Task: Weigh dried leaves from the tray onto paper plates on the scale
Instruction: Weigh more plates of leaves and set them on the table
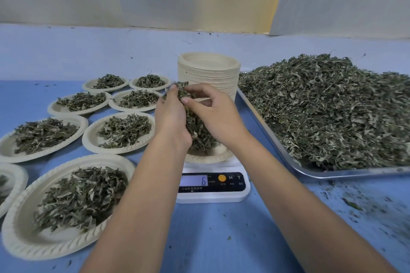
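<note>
Gripping one leaf clump (193, 125), my left hand (172, 117) and right hand (216, 115) hung seemingly straight above the plate (208, 158) on the scale (213, 196).

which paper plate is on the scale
The plate under the left hand and right hand holding leaves sits on the white scale. Other filled plates lie on the blue table; the spare stack stands behind.

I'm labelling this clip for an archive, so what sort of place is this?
Probably a small herb or tea packing workbench: a large shiny steel tray heaped with dried green leaves, a white digital scale, and a tall stack of beige paper plates.
</note>
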A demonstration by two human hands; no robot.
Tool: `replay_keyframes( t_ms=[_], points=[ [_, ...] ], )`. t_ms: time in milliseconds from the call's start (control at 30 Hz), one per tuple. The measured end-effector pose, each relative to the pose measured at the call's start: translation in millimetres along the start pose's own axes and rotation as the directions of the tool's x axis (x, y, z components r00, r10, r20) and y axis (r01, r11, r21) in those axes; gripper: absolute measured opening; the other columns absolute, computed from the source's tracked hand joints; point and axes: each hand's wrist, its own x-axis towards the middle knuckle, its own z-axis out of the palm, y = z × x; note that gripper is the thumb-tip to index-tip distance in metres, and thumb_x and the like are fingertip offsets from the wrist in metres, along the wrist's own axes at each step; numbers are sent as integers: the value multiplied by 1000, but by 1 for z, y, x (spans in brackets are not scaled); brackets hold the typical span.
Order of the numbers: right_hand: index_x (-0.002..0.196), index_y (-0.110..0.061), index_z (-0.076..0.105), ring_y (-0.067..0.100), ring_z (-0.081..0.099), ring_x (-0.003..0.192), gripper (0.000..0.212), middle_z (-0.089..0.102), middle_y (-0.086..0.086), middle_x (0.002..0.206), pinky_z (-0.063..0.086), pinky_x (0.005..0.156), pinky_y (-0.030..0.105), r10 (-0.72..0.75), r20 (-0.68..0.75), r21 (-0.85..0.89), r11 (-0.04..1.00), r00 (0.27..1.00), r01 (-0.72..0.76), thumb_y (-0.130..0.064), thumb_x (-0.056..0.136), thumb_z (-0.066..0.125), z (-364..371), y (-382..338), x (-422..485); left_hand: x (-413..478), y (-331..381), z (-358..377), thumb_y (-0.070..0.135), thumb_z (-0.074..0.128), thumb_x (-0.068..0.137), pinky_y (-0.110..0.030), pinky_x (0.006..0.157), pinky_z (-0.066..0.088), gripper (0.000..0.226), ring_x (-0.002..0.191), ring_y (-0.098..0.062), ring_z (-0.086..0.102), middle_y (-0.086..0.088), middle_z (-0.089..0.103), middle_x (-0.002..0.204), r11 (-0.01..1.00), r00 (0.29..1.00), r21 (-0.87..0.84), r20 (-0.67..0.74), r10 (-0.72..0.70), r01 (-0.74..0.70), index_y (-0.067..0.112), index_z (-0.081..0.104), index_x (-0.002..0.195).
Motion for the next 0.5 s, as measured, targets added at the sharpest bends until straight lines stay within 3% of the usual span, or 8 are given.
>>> replay_keyframes(
  t_ms=[133,233,367,500],
  points=[
    [90,-21,68,10,63,78,11,68,-6,85,51,77,26,2,-76,40,999,997,1,-12,84,69,0,2,1,-1,-1,0,38,48,97,-47,95,49,42,109,-29,61,-10,60,125,1000,1000,-9,-5,14,-15,21,45,136],
    [80,-23,67,4,61,70,16,66,-10,75,54,77,29,3,-105,62,998,994,3,-7,82,70,0,4,2,-2,-2,0,36,48,98,-48,96,48,41,108,-28,61,-9,60,124,999,999,-23,-15,35,-36,20,46,135],
    [75,-27,65,11,64,75,25,65,-7,73,56,83,38,45,-121,142,989,992,-28,-3,83,69,0,5,4,-1,-1,-1,36,48,97,-47,99,46,41,113,-28,58,-7,59,127,997,997,-16,-43,71,-71,20,46,135],
    [79,-18,65,3,62,63,21,62,-5,71,57,75,24,80,-150,274,961,985,-36,2,85,65,-4,5,6,3,4,-4,35,47,98,-51,90,51,28,102,-29,65,-10,65,115,996,997,-60,-38,63,-65,17,54,119]
  ],
)
